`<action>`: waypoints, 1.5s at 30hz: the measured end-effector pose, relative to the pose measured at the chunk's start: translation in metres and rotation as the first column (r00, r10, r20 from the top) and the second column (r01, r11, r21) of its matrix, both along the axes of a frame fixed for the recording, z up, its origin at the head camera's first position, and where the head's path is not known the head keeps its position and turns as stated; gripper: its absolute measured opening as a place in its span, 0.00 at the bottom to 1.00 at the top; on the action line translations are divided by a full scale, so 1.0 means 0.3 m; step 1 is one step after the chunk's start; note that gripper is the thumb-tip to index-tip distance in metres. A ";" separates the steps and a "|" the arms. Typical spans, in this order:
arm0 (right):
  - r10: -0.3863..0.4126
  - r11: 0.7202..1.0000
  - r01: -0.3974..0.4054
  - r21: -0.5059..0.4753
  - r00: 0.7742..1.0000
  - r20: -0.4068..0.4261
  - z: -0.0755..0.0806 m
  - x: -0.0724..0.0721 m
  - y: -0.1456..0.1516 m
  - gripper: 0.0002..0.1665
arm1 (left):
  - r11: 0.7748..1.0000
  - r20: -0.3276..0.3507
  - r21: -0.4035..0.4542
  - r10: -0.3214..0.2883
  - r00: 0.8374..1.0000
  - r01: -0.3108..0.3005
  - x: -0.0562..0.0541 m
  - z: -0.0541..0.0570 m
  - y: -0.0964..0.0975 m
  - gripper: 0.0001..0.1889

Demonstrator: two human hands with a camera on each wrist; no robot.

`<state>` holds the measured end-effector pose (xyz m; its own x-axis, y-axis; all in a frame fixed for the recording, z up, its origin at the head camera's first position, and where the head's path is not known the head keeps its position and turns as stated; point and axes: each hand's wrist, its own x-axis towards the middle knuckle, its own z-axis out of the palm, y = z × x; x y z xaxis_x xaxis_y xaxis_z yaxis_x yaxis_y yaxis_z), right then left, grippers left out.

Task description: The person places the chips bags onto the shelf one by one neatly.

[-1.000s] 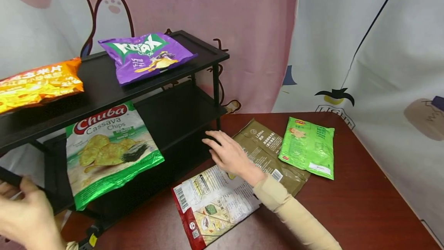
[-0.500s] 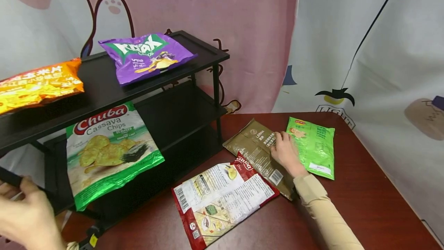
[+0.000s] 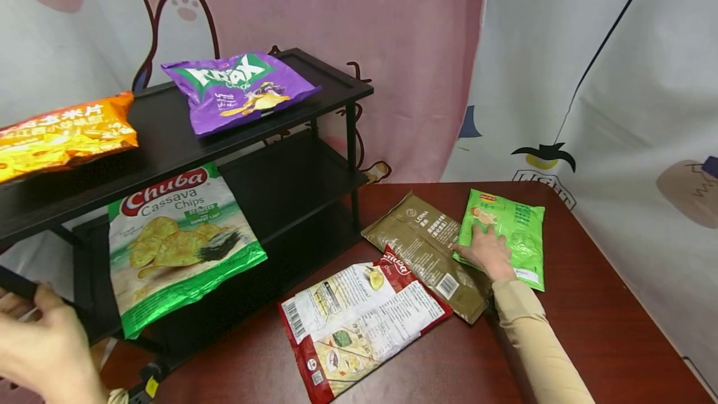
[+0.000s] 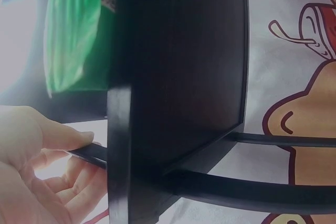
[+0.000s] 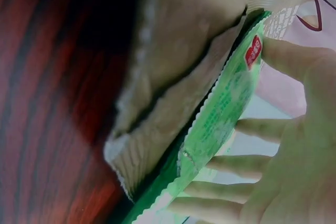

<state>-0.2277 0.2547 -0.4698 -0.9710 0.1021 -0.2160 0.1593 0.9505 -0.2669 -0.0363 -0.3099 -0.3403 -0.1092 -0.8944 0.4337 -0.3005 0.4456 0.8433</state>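
At the lower left of the head view, my left hand (image 3: 42, 345) holds a black bar (image 4: 90, 154) of the shelf rack, thumb on one side and fingers curled behind. On the right of the table, my right hand (image 3: 489, 253) lies over a green snack bag (image 3: 518, 229), its back side up. In the right wrist view, the fingers (image 5: 231, 166) are spread and fairly straight against the bag's face. Just left of it is a flat brown bag (image 3: 412, 239), with my thumb near its edge. A red and white Chuba chips bag (image 3: 359, 317) lies closer, overlapping the brown one.
The black shelf rack (image 3: 280, 176) stands on the left. On its top shelf sit a purple Krax bag (image 3: 235, 89) and an orange bag (image 3: 73, 133). A green and white Chuba cassava chips bag (image 3: 185, 235) leans out of the middle shelf. Printed curtains hang behind the reddish table (image 3: 583, 329).
My right hand has moved right from over the Chuba and brown bags, across the brown bag, onto the green bag. The left hand has stayed on the rack.
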 end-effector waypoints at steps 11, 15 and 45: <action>0.041 0.997 -0.028 0.073 0.982 -0.186 -0.009 -0.019 0.032 0.28 | 1.000 0.005 0.000 -0.006 1.000 0.006 0.003 0.004 0.007 0.18; 0.015 0.998 0.002 0.058 0.953 -0.304 -0.004 -0.014 0.051 0.25 | 1.000 0.005 0.007 -0.004 1.000 0.004 0.004 0.005 0.009 0.18; -0.268 0.895 -0.027 -0.445 0.765 -0.585 0.241 0.058 -0.023 0.17 | 0.998 0.035 0.052 0.019 0.999 -0.020 0.003 0.014 0.024 0.18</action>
